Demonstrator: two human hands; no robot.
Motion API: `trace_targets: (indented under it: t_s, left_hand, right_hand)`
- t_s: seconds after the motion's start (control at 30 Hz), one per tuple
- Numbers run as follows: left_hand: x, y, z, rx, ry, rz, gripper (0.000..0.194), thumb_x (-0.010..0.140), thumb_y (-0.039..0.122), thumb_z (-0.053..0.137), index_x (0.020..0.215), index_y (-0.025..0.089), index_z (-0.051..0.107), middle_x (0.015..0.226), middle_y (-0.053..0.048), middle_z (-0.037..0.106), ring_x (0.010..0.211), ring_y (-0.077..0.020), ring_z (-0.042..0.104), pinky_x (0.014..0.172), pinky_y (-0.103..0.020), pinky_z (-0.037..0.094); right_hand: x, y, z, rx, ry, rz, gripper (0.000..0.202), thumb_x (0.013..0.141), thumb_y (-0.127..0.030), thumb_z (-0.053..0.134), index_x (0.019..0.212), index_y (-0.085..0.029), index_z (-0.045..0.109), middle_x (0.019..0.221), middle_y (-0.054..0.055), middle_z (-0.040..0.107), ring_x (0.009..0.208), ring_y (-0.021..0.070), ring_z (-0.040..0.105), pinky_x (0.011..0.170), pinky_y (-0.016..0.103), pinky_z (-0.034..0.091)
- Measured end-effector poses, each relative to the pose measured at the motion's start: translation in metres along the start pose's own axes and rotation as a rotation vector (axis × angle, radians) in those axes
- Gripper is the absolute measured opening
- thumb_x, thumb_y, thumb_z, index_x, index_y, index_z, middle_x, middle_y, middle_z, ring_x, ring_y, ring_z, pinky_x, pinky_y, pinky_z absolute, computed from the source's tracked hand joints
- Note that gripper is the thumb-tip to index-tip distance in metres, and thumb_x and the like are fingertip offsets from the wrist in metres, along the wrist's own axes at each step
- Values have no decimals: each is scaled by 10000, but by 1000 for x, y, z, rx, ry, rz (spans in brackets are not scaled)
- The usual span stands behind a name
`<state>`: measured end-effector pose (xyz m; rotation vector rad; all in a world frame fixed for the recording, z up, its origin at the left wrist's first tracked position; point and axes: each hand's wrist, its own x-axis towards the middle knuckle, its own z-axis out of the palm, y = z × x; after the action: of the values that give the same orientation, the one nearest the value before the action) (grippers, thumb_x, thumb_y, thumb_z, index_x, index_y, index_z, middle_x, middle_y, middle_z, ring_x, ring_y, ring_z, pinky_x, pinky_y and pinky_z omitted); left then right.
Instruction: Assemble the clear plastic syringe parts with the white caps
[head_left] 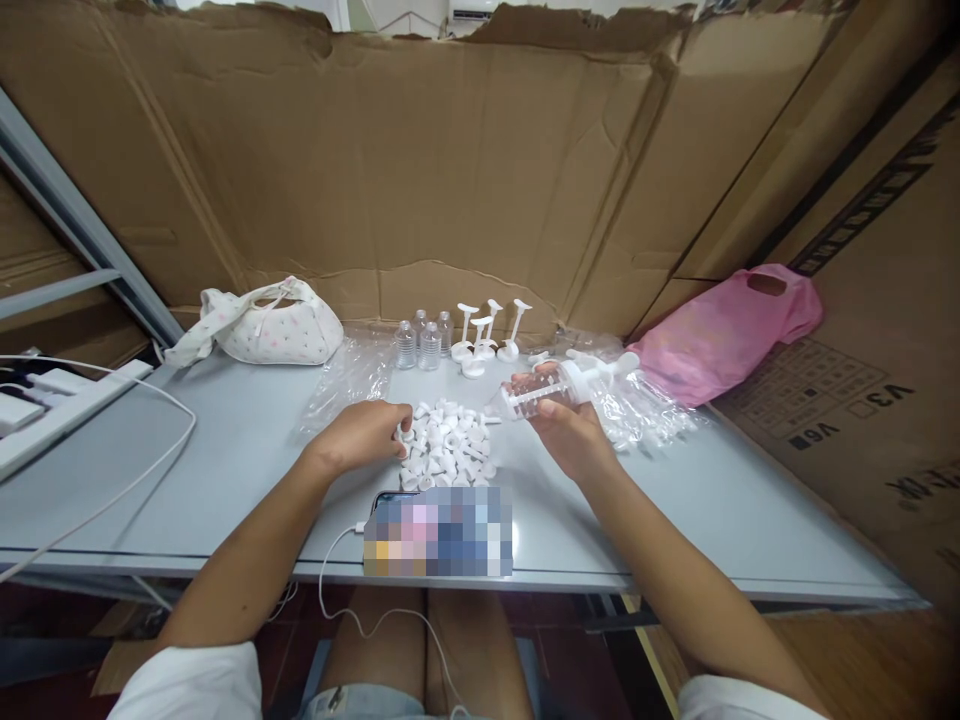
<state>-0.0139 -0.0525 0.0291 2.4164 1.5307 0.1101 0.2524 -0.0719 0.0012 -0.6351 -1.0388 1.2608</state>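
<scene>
My left hand (367, 432) is at the left edge of a heap of small white plastic caps (448, 445). Its fingers are curled against the heap, and whatever is between the fingertips is hidden. My right hand (562, 425) is wrapped round a clear plastic pump bottle (541, 392), tilted on its side above the table. The bottle's white pump top (609, 370) points to the right, and a white ribbed part shows inside. Behind the heap stand several small clear bottles (430, 346) and several white pump tops on stems (516, 330).
A phone (394, 497) with a cable lies at the front edge of the grey table (240, 450). Clear plastic bags (349, 375) lie left and right of the bottles. A white cloth bag (281, 325), a pink bag (735, 335), a power strip (75, 415) and cardboard walls (420, 160) surround the area.
</scene>
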Motion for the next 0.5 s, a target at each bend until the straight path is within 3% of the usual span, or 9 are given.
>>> trace_targets:
  t_s: [0.13, 0.27, 0.4, 0.5]
  left_hand:
    - [1, -4, 0, -9, -4, 8, 115, 690, 230, 626, 804, 230, 636, 756, -19, 687, 670, -195, 575, 558, -261, 285]
    - [-1, -2, -3, -44, 20, 28, 189, 734, 320, 647, 904, 239, 640, 761, -10, 685, 662, -192, 567, 566, -265, 289]
    - [-3, 7, -3, -115, 230, 85, 261, 864, 422, 526, 1041, 250, 612, 864, -16, 685, 695, -182, 573, 615, -279, 344]
    - [-2, 17, 2, -227, 371, 156, 281, 893, 434, 502, 1065, 236, 603, 986, -36, 675, 743, -173, 585, 697, -304, 409]
  right_hand:
    - [0, 1, -1, 3, -12, 23, 462, 577, -301, 837, 976, -287, 605, 952, 1, 720, 982, 256, 656, 900, 434, 473]
    - [1, 3, -2, -8, -12, 45, 477, 558, -337, 860, 967, -279, 622, 939, 6, 717, 945, 245, 655, 839, 398, 486]
    - [2, 8, -4, -120, 17, 76, 513, 511, -435, 875, 933, -243, 658, 862, 14, 685, 824, 218, 625, 751, 361, 486]
    - [0, 9, -5, -217, -37, 102, 490, 537, -502, 845, 899, -214, 683, 816, 20, 662, 750, 196, 602, 699, 338, 481]
